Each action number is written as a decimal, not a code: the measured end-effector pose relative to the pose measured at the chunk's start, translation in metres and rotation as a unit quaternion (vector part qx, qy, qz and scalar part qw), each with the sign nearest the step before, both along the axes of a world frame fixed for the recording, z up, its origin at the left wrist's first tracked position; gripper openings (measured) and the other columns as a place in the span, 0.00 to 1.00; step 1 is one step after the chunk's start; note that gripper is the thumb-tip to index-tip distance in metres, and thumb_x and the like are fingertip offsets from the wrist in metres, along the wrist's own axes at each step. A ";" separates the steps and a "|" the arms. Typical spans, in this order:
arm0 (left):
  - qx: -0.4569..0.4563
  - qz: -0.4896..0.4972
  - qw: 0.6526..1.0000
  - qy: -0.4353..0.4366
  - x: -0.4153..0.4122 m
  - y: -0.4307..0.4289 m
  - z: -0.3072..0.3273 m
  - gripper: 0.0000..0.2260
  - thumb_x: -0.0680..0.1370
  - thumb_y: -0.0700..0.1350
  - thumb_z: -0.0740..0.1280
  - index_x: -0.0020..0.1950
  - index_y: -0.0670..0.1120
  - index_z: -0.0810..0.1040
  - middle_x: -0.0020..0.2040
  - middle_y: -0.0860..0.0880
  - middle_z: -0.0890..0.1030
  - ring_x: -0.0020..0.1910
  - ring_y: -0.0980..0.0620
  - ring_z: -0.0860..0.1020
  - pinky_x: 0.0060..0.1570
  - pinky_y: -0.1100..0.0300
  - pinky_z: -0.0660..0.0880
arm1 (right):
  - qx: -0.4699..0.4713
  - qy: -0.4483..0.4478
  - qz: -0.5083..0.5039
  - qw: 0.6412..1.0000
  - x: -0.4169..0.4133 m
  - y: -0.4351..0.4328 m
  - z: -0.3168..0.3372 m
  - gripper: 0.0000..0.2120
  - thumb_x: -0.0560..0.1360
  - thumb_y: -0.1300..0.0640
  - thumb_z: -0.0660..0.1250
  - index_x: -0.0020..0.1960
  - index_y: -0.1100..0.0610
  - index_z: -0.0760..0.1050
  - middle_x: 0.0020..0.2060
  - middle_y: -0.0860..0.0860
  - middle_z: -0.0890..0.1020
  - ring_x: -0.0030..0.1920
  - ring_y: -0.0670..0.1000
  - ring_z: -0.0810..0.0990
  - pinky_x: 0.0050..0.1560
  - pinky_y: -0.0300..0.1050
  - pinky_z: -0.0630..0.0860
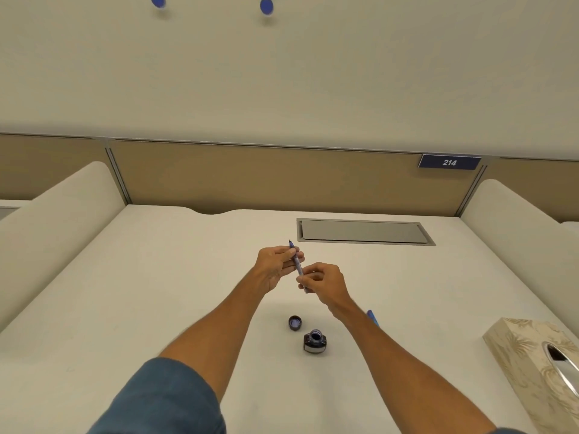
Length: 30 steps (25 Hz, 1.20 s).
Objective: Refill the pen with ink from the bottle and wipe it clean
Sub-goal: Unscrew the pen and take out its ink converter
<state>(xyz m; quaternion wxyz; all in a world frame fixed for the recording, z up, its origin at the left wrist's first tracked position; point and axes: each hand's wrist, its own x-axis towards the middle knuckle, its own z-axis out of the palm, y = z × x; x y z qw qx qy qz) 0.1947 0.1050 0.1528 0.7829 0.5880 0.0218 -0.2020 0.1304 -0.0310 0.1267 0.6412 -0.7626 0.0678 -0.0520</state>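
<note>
A slim pen (296, 264) with a blue front section and its nib pointing up and away is held above the white desk (156, 292). My left hand (275, 264) pinches its upper part, and my right hand (322, 281) grips its lower end. Nearer to me, the open ink bottle (315, 340) stands on the desk with dark blue ink showing in its mouth. Its dark cap (294, 322) lies upside down just left of it. A blue pen part (372, 317) pokes out on the desk from behind my right forearm, mostly hidden.
A patterned beige tissue box (532, 364) sits at the right front of the desk. A grey cable hatch (363, 231) is set into the desk's far side. White side dividers and a tan back panel with a "214" plate (449, 162) enclose the desk.
</note>
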 end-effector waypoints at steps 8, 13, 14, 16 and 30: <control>-0.012 -0.021 1.000 0.001 0.006 0.017 0.000 0.12 0.80 0.33 0.61 0.61 0.29 0.74 0.51 0.37 0.81 0.58 0.37 0.79 0.57 0.52 0.76 | 0.059 0.051 0.026 0.997 0.000 0.019 -0.003 0.11 0.78 0.58 0.66 0.55 0.63 0.79 0.45 0.57 0.85 0.41 0.51 0.85 0.44 0.41 0.81; -0.002 -0.042 0.999 0.001 0.006 0.020 0.005 0.12 0.81 0.34 0.59 0.61 0.30 0.74 0.55 0.35 0.79 0.59 0.37 0.78 0.57 0.51 0.76 | 0.064 0.040 -0.032 0.997 0.000 0.027 0.002 0.10 0.70 0.63 0.75 0.48 0.64 0.78 0.37 0.56 0.83 0.35 0.52 0.82 0.37 0.41 0.80; -0.003 -0.045 0.999 0.001 0.006 0.020 0.006 0.12 0.81 0.34 0.59 0.61 0.30 0.74 0.56 0.35 0.79 0.60 0.37 0.78 0.57 0.51 0.76 | 0.061 0.040 -0.035 0.997 0.000 0.028 0.002 0.11 0.69 0.62 0.76 0.48 0.63 0.78 0.37 0.55 0.83 0.35 0.52 0.82 0.37 0.40 0.79; 0.000 -0.046 0.999 0.003 0.006 0.021 0.007 0.12 0.81 0.34 0.58 0.62 0.30 0.73 0.58 0.34 0.79 0.60 0.37 0.78 0.56 0.52 0.76 | 0.073 0.050 -0.015 0.996 0.002 0.028 0.002 0.11 0.73 0.60 0.73 0.52 0.63 0.78 0.42 0.56 0.84 0.41 0.53 0.83 0.42 0.41 0.81; 0.016 -0.027 1.000 -0.002 0.001 0.009 0.006 0.12 0.82 0.35 0.58 0.62 0.31 0.74 0.61 0.34 0.78 0.60 0.38 0.79 0.58 0.51 0.76 | 0.081 0.081 0.064 0.991 0.006 0.006 0.007 0.11 0.78 0.59 0.66 0.56 0.65 0.78 0.46 0.58 0.85 0.43 0.53 0.86 0.43 0.42 0.82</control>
